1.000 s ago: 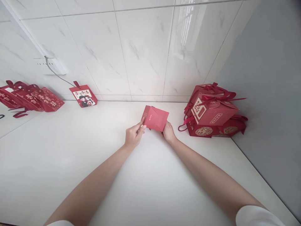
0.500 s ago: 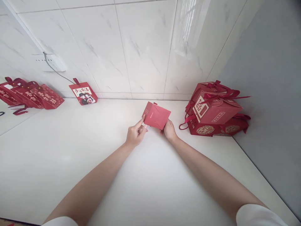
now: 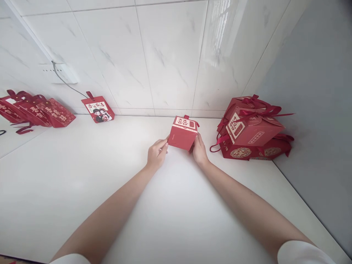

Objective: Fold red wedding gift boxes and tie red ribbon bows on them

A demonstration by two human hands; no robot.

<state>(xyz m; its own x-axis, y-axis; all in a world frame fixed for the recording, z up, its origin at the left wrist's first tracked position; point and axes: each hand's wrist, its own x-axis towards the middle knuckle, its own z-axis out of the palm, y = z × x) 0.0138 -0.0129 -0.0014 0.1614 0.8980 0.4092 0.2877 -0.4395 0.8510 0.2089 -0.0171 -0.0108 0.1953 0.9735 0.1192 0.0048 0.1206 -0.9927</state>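
A small red gift box (image 3: 181, 138) is held between my two hands near the middle of the white table. Its upper face carries a cream panel with red characters, and a ribbon tab sticks up at the far edge. My left hand (image 3: 157, 154) pinches the box's left lower edge between thumb and fingers. On the opposite side, my right hand (image 3: 200, 151) grips the box, its fingertips partly hidden behind it.
Stacked red boxes with ribbons (image 3: 253, 126) stand at the right by the grey wall. A red card-like box with a cartoon couple (image 3: 99, 110) leans against the tiled wall, near a cable and socket (image 3: 64, 73). Several red ribboned boxes (image 3: 35, 110) stand far left.
The box has been turned in my hands: a plain face with flap creases was toward me, and now the cream panel with characters shows on top. Both hands stay nearly in place.
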